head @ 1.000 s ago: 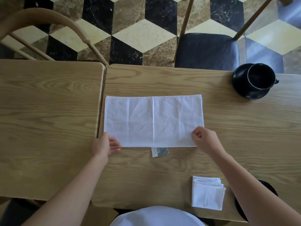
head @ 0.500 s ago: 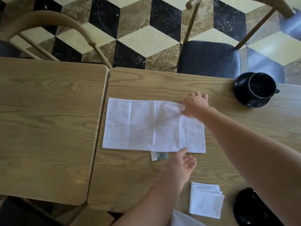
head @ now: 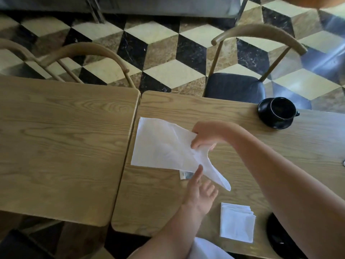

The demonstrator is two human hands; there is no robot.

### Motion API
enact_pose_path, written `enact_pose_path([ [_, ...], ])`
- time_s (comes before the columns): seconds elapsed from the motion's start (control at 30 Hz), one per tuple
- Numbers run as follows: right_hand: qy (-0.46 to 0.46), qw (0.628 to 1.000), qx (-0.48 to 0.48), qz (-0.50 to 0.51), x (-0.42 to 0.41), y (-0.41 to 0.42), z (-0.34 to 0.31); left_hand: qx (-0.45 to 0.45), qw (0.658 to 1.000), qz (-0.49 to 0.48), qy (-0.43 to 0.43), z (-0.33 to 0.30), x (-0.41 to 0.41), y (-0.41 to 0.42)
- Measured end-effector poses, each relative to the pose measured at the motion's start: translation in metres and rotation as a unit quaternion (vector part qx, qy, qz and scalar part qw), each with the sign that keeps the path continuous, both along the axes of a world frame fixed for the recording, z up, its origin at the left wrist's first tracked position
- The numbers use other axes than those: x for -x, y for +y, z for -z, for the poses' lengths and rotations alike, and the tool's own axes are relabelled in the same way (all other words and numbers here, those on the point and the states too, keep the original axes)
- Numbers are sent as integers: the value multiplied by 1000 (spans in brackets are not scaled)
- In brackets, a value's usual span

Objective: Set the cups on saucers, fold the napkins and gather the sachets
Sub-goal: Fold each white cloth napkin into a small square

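A white cloth napkin (head: 162, 144) lies on the right wooden table (head: 280, 150), its left part flat and its right end lifted and bunched. My right hand (head: 204, 134) is shut on that right end and holds it above the table. My left hand (head: 200, 191) is open with fingers spread, its fingertip at the napkin's near edge. A small sachet (head: 184, 175) peeks out from under that edge. A folded white napkin (head: 236, 222) rests near the front edge. A black cup on a black saucer (head: 278, 114) stands at the far right.
A second wooden table (head: 61, 146) adjoins on the left, with a narrow gap between. A dark round object (head: 278, 234) sits at the front right edge, partly behind my right arm. Wooden chairs (head: 240, 86) stand beyond the tables on a patterned tile floor.
My right hand has gripped the napkin's right end and drawn it leftward off the table. My left hand moved from the left corner to the near edge by the sachet. The camera tilted up.
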State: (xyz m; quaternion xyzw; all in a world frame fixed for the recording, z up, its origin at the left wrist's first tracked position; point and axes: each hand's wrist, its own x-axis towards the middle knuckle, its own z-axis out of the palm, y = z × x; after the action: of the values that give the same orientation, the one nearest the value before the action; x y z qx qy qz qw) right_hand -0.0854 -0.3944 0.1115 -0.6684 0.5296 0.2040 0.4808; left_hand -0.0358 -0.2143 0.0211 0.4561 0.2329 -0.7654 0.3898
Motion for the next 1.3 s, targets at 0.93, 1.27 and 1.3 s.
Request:
enact_pose_path([
  [0.93, -454, 597, -36, 660, 32, 87, -106, 258, 947, 97, -163, -198, -151, -101],
  [1.27, -446, 650, 60, 612, 37, 103, -95, 264, 906, 61, -327, -188, -157, -86],
  [1.3, -426, 660, 54, 617, 35, 115, -82, 248, 906, 71, -335, -174, -158, -74],
])
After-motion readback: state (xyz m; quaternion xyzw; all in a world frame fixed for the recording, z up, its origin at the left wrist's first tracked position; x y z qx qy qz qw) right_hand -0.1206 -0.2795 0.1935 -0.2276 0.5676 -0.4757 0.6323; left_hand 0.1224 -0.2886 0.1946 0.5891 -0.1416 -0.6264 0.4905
